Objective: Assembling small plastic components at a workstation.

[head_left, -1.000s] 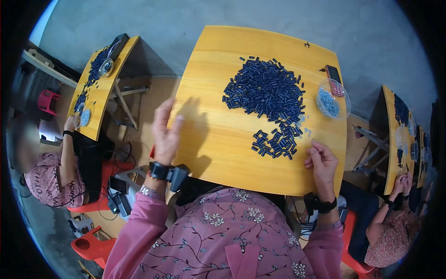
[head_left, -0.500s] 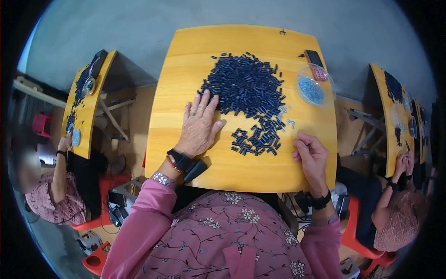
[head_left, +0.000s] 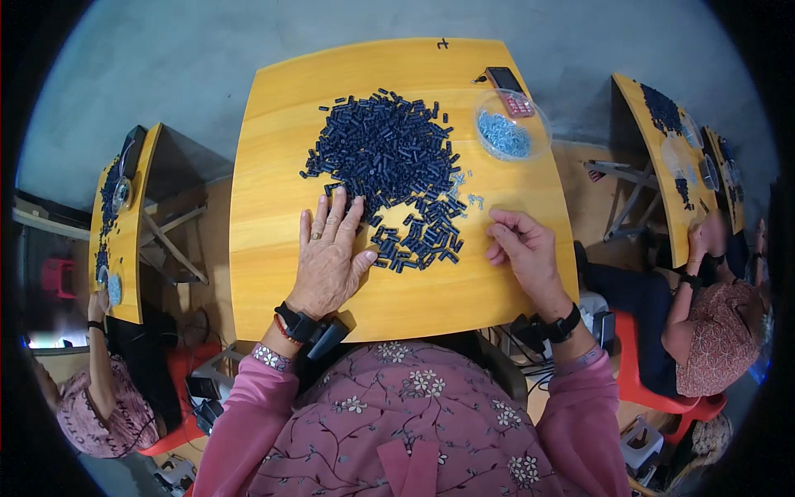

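Note:
A big heap of small dark tubular pieces [head_left: 381, 149] lies on the yellow wooden table [head_left: 273, 182], with a smaller spread of the same pieces [head_left: 418, 236] at its near right side. My left hand [head_left: 327, 257] rests flat with fingers out, its fingertips at the heap's lower edge and its thumb beside the smaller spread. Over the table to the right of that spread is my right hand [head_left: 526, 253], thumb and fingers pressed together; whatever they hold, if anything, is too small to make out. A few tiny silvery pieces [head_left: 468, 195] lie between it and the heap.
A clear round bowl [head_left: 503, 134] of small blue-grey pieces stands at the far right, beside a dark phone with red keys [head_left: 509, 91]. People work at side tables, one with a left table [head_left: 128, 240], another with a right table [head_left: 654, 149]. Red stools [head_left: 638, 373] stand nearby.
The view has turned, so the table sits further left in the picture. My left hand has slid nearer me along the heap's edge. My right hand stays pinched beside the smaller spread.

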The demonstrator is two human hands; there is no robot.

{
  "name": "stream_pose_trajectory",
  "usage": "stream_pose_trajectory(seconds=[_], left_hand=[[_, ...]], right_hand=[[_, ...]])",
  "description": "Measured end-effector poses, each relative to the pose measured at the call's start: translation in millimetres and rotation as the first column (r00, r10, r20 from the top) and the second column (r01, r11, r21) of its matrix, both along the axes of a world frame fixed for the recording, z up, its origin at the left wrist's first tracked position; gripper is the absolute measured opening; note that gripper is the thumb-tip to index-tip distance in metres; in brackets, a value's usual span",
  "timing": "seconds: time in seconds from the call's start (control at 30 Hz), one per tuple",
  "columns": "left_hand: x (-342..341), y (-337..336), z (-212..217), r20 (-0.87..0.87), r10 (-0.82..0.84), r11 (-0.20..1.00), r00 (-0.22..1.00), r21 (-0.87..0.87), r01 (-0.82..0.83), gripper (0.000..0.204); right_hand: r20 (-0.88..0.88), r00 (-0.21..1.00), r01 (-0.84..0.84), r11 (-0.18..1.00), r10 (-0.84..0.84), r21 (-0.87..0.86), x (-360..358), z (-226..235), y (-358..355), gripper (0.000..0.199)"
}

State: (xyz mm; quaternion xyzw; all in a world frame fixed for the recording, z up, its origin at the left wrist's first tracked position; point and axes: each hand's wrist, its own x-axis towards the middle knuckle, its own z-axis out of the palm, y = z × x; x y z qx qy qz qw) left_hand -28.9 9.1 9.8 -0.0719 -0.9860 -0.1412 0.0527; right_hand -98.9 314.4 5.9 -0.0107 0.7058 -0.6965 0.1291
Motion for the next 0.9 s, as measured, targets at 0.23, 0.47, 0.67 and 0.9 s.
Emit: stream_pose_trajectory(seconds=[0.23, 0.47, 0.67, 0.9], left_hand=[[0.7, -5.4, -0.9, -0.059, 0.049, 0.982, 0.997, 0.185, -0.038, 0.065], [0.0, -6.1, 0.7, -0.050, 0.026, 0.988, 0.998, 0.154, -0.018, 0.064], [-0.7, -6.5, -0.5, -0.099, 0.050, 0.969, 0.994, 0.245, -0.024, 0.062], [-0.2, -9.3, -0.9, -0.092, 0.043, 0.964, 0.995, 0.267, -0.017, 0.064]], right_hand=[[-0.531, 0.819, 0.035, 0.906, 0.216, 0.422, -36.8, 6.7, -5.9, 0.020], [-0.519, 0.753, 0.039, 0.760, 0.405, 0.649, -58.4, 8.9, -23.0, 0.011], [-0.527, 0.803, 0.050, 0.850, 0.278, 0.525, -64.0, 2.8, -21.9, 0.011], [-0.515, 0.752, -0.030, 0.802, 0.412, 0.597, -60.8, 9.8, -25.2, 0.012]])
